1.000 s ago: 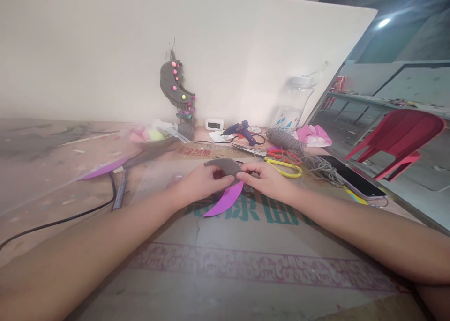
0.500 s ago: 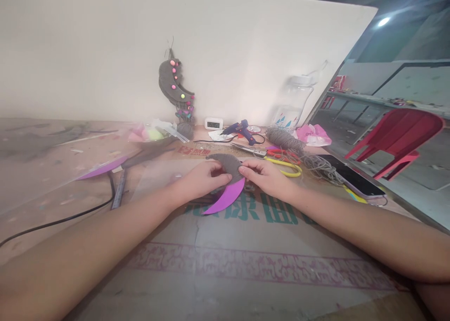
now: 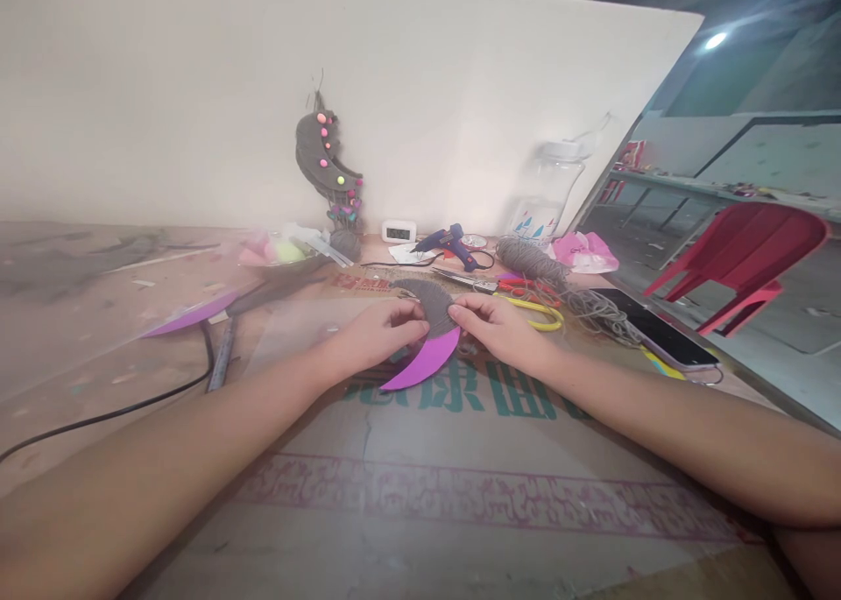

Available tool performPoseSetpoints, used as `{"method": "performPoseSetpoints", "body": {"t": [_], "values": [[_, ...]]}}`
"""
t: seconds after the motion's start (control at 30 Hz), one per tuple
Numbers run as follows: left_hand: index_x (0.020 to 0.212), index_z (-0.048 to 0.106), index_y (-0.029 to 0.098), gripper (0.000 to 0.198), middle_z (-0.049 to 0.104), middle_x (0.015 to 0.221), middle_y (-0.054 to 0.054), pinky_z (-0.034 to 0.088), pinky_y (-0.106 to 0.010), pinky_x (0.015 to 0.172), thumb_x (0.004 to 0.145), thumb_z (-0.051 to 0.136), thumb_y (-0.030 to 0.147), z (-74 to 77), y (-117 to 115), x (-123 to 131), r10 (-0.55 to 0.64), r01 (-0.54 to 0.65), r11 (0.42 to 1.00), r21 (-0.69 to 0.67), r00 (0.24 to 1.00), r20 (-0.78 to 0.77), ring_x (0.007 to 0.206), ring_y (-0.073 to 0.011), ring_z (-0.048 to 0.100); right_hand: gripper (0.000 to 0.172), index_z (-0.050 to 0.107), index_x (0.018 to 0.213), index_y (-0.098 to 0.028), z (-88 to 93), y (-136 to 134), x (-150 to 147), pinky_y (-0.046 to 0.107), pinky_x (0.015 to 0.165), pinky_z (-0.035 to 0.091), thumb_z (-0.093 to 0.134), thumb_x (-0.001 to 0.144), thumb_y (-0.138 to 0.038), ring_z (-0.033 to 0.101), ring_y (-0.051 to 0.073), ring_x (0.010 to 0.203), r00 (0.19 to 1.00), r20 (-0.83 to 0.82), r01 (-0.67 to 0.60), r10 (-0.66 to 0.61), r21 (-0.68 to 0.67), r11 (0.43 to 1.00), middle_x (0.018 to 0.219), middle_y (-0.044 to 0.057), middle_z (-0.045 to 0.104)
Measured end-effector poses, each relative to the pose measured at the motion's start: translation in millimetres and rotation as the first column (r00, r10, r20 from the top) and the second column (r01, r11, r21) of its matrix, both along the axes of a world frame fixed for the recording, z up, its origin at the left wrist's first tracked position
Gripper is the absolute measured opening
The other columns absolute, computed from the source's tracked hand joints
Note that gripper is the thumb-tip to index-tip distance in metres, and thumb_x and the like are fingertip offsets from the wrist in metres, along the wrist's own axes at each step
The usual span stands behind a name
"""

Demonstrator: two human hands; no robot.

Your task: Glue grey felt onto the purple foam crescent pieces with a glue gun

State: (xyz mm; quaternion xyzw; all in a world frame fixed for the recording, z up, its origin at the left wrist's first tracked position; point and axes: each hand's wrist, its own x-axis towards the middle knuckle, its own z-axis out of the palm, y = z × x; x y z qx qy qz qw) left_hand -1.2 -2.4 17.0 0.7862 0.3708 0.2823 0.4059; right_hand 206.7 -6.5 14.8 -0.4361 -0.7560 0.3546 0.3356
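Between my hands is a purple crescent moon cutout (image 3: 424, 361), its upper part wrapped in grey yarn and its lower tip bare. My left hand (image 3: 394, 328) pinches the inner edge with thumb and fingers. On the opposite side, my right hand (image 3: 486, 320) grips the outer edge near where the yarn wrapping ends. The crescent is held just above a cardboard sheet (image 3: 394, 442) with green and red print. Scissors with yellow handles (image 3: 542, 314) lie just beyond my right hand.
A finished grey crescent with pompoms (image 3: 319, 158) hangs on the wall. Behind my hands are a small white clock (image 3: 399, 231), a blue glue gun (image 3: 453, 243) and a grey yarn skein (image 3: 532, 258). A phone (image 3: 650, 328) lies right; a black cable (image 3: 131, 405) runs left.
The crescent has shifted slightly upward and tilted between my fingers, showing more of its wrapped upper tip. Both hands keep their hold in nearly the same place.
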Motion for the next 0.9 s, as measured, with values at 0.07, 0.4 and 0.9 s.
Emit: {"method": "performPoseSetpoints", "body": {"t": [0.07, 0.4, 0.9], "values": [[0.069, 0.053, 0.019, 0.021, 0.054, 0.066, 0.002, 0.038, -0.026, 0.062, 0.08, 0.047, 0.036, -1.5, 0.7, 0.1, 0.016, -0.016, 1.0, 0.013, 1.0, -0.025, 0.064, -0.0122, 0.05, 0.032, 0.05, 0.071, -0.017, 0.1, -0.1, 0.0, 0.023, 0.051, 0.034, 0.046, 0.087, -0.045, 0.044, 0.009, 0.053, 1.0, 0.007, -0.007, 0.007, 0.004, 1.0, 0.059, -0.003, 0.048], [0.069, 0.053, 0.019, 0.018, 0.054, 0.065, 0.001, 0.038, -0.025, 0.063, 0.078, 0.045, 0.032, -0.2, 0.1, 1.4, 0.027, -0.027, 1.0, -0.001, 0.999, -0.025, 0.064, -0.0128, 0.05, 0.033, 0.049, 0.069, -0.017, 1.0, -1.0, -0.3, 0.023, 0.051, 0.034, 0.046, 0.088, -0.045, 0.046, 0.009, 0.054, 1.0, 0.017, -0.002, 0.002, 0.021, 1.0, 0.06, -0.003, 0.047], [0.068, 0.056, 0.018, 0.014, 0.058, 0.065, 0.001, 0.041, -0.025, 0.062, 0.073, 0.047, 0.028, -1.7, 2.0, 1.1, 0.022, -0.022, 0.999, -0.024, 1.0, -0.003, 0.064, -0.0129, 0.053, 0.032, 0.05, 0.07, -0.017, 0.9, -0.9, -0.8, 0.023, 0.051, 0.035, 0.045, 0.088, -0.043, 0.046, 0.01, 0.053, 1.0, 0.023, -0.006, 0.006, 0.027, 1.0, 0.06, -0.003, 0.049]]}}
